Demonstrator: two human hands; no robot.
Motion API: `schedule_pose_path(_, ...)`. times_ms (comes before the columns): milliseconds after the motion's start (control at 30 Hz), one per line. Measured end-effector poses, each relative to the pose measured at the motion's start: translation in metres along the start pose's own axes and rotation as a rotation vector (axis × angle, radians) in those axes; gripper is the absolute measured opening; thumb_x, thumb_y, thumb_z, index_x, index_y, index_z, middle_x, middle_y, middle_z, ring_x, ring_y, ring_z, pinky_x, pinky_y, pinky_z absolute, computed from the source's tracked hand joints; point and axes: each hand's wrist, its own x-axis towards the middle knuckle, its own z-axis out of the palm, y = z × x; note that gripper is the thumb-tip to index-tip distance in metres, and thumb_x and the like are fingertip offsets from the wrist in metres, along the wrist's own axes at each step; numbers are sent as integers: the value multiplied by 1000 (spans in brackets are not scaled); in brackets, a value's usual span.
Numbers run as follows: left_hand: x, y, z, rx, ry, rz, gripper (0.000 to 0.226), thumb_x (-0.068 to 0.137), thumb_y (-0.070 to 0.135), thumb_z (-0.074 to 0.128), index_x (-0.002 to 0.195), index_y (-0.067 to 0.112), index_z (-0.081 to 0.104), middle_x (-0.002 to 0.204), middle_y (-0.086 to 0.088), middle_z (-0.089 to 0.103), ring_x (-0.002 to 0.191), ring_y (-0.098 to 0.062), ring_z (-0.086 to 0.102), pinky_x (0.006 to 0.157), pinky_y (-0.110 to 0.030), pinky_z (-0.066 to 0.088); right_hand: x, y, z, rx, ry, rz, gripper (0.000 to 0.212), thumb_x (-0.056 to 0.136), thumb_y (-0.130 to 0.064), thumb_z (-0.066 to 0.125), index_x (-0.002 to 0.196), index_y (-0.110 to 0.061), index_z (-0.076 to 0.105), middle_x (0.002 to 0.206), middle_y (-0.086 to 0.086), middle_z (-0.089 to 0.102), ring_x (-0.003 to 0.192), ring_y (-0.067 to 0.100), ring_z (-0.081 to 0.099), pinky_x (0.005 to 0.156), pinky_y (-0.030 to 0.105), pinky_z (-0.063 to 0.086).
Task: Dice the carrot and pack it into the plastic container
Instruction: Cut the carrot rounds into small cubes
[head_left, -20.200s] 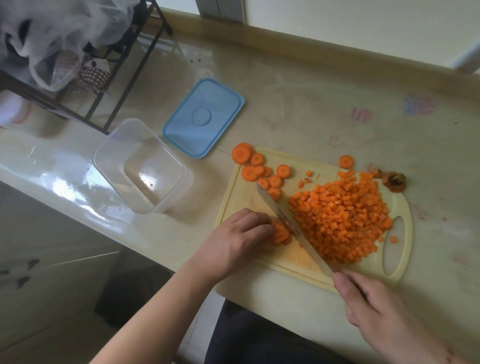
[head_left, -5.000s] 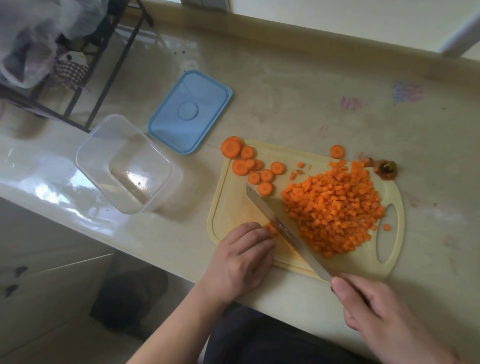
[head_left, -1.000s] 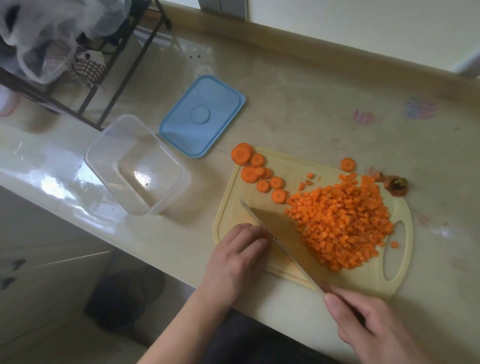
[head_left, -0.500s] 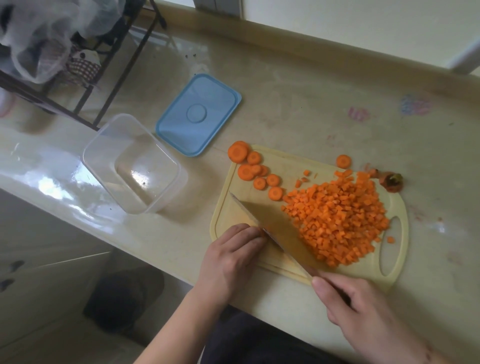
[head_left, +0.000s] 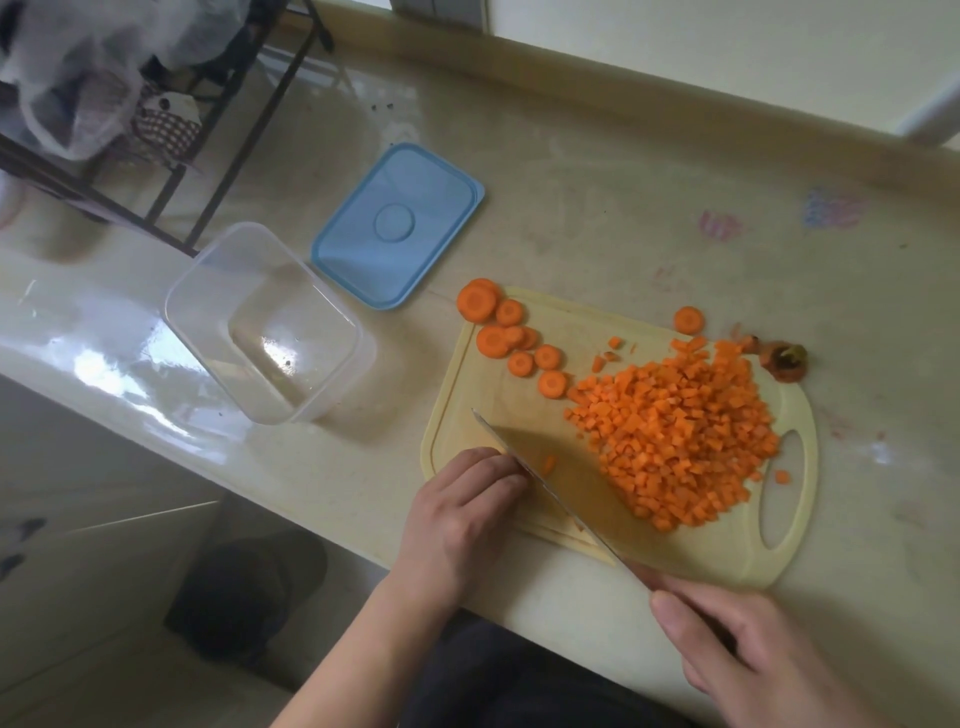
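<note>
Your diced carrot (head_left: 675, 431) sits heaped on the right half of the cutting board (head_left: 467, 415), well clear of your fingers. A few uncut carrot rounds (head_left: 511, 338) are lined up along the board's far-left corner, one more round (head_left: 689, 319) at the far edge. Your left hand (head_left: 457, 525) is curled, knuckles up, on the board's near-left part, fingertips right against the blade; whatever it's pinning is hidden, I can't tell. One little orange bit (head_left: 547, 464) shows just past the blade. Your right hand (head_left: 748, 654) is wrapped around the handle of the knife (head_left: 545, 483), which runs diagonally across the board. The plastic container (head_left: 270, 322) stands open left of the board, its blue lid (head_left: 397, 226) flat beside it. The carrot stub (head_left: 784, 361) lies off the board's far-right corner.
</note>
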Motion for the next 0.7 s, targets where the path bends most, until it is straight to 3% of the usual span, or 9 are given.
schedule_pose_path(100,1,2,-2,-24,9,-3,27,81,-12,75,106,-1,75,112,-10,72,108,-28,67,90,-38,56,0,0,1,-21,23,2,29,85,-64,47,112,-64,58,67,-39,53,73,-16,51,64,1,35)
schedule_pose_path(167,2,3,-3,-38,18,5,28,81,-12,74,106,1,76,113,-8,72,109,-26,67,93,-36,56,1,-1,2,-30,31,20,33,81,-65,41,108,-62,61,66,-40,52,73,-18,50,65,1,35)
schedule_pose_path(233,2,3,-3,-47,28,0,26,82,-10,74,106,2,76,114,-7,72,110,-24,67,93,-35,56,8,-7,3,-41,32,20,27,83,-66,35,87,-67,62,59,-38,53,66,-15,53,62,2,35)
schedule_pose_path(300,3,3,-2,-47,24,-15,26,83,-10,74,105,3,76,113,-6,72,108,-24,67,92,-35,56,16,-9,4,-48,-1,-3,30,90,-54,41,66,-62,59,51,-31,54,57,-8,54,56,5,36)
schedule_pose_path(333,3,2,-3,-48,19,-19,26,84,-10,73,106,3,76,114,-6,72,109,-24,67,92,-35,56,19,-14,4,-42,-11,-17,31,91,-47,44,66,-58,59,49,-30,53,55,-7,55,54,6,36)
schedule_pose_path(400,3,2,-3,-48,7,-9,25,85,-9,71,107,3,76,115,-6,72,109,-24,67,94,-34,55,19,-14,5,-19,-24,-16,17,86,-48,47,86,-50,64,50,-32,53,57,-9,55,55,5,36)
schedule_pose_path(500,-1,-2,-2,-33,13,17,14,96,0,64,103,1,76,110,-8,72,107,-25,66,94,-31,55,11,-8,4,-26,32,-36,33,81,-68,38,102,-61,63,67,-44,56,78,-19,56,68,0,38)
schedule_pose_path(600,-6,-8,-4,-32,38,28,26,105,10,53,99,0,76,105,-10,72,104,-25,65,94,-26,51,1,-7,-1,-74,88,-67,41,69,-85,37,105,-73,52,111,-53,50,114,-30,38,87,-9,26)
schedule_pose_path(700,-6,-4,-14,-110,187,-54,22,96,-2,52,90,10,70,100,-5,67,94,-22,65,84,-26,51,-7,0,-5,-159,133,-77,35,68,-88,38,100,-80,46,121,-56,39,121,-31,28,89,-11,21)
